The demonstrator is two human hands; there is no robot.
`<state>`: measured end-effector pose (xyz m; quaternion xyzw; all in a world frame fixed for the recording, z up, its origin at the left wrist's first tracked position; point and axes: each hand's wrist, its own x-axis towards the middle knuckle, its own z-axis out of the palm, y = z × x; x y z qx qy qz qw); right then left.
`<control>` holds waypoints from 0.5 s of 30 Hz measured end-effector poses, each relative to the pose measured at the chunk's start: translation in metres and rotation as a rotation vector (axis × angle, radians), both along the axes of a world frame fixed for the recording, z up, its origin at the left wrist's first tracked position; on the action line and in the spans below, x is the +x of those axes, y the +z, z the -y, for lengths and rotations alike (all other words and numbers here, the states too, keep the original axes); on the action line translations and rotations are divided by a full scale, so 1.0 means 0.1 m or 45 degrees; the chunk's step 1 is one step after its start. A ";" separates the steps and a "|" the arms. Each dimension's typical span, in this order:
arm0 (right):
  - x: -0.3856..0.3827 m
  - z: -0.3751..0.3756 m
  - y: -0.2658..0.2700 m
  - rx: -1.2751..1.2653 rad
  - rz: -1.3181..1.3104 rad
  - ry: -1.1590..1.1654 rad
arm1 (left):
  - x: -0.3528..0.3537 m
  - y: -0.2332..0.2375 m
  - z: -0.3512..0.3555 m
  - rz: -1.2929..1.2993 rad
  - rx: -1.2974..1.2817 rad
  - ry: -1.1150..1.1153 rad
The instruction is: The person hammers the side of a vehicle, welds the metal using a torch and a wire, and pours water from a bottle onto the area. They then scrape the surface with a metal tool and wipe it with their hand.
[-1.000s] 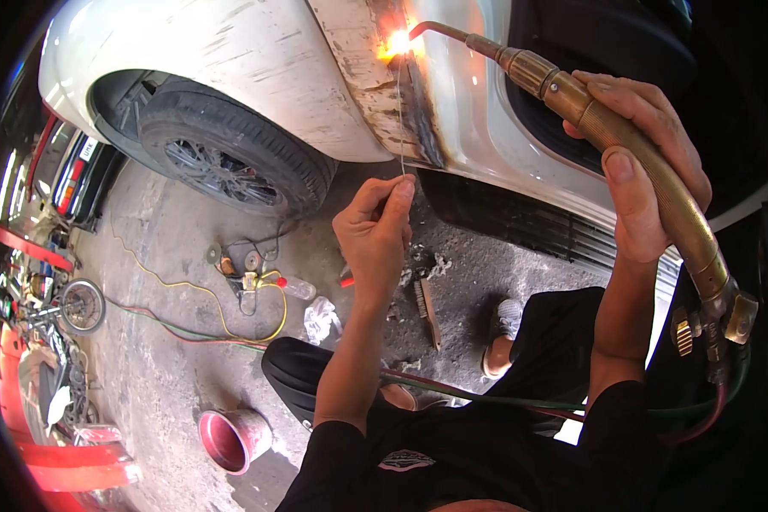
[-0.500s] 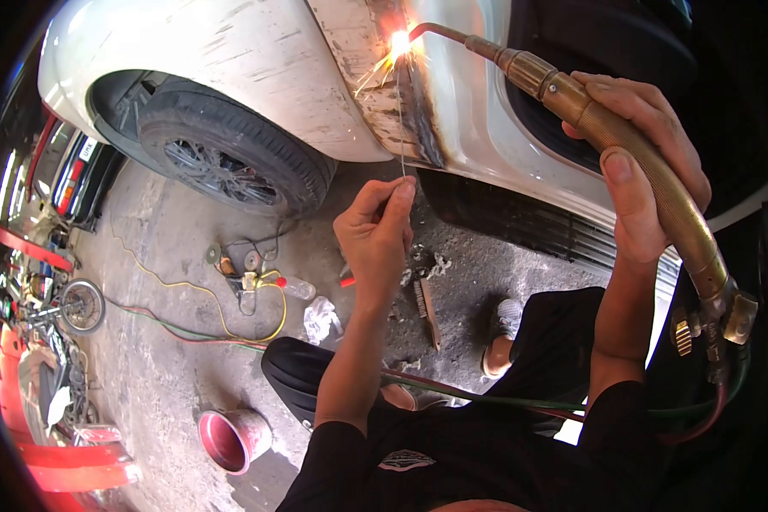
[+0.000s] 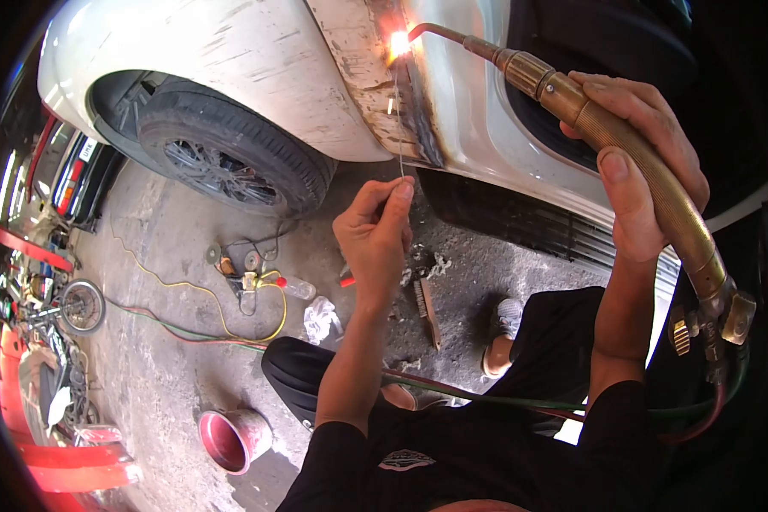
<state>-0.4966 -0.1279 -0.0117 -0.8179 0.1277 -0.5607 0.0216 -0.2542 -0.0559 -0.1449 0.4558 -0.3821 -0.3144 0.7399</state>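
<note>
My right hand (image 3: 644, 145) is wrapped round the brass handle of a gas welding torch (image 3: 610, 128). The torch's bent tip points at a bright glowing spot on the car's scorched body panel (image 3: 418, 111). Between thumb and fingertips, my left hand (image 3: 377, 224) pinches a thin welding rod (image 3: 401, 128) that runs upward to the glow. A dark burnt seam lies along the panel beside the rod. The glare hides where rod and flame meet the metal.
Left of the panel are the white fender (image 3: 222, 60) and front wheel (image 3: 230, 154). On the floor lie a wire brush (image 3: 427, 314), a plastic bottle (image 3: 297, 288), a white rag (image 3: 321, 319) and a pink bucket (image 3: 235, 441). Hoses (image 3: 503, 399) cross my legs. A motorcycle (image 3: 64, 311) stands far left.
The spray of sparks at the torch tip has shrunk, leaving a compact glow. Both hands have stayed almost in place.
</note>
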 end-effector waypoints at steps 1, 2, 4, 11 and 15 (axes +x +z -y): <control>0.00 0.00 0.00 -0.001 0.000 -0.001 | 0.01 0.00 0.00 0.002 0.012 -0.010; 0.01 0.00 0.00 0.003 0.016 0.003 | 0.00 0.00 0.00 0.002 0.013 -0.011; 0.01 0.00 0.00 0.007 0.031 0.007 | 0.00 -0.01 0.02 -0.001 -0.008 -0.026; 0.00 -0.01 -0.01 -0.007 -0.002 -0.019 | 0.01 -0.01 0.03 -0.021 -0.009 -0.042; 0.00 0.00 -0.01 0.001 0.011 -0.024 | 0.01 -0.01 0.04 -0.008 -0.015 -0.033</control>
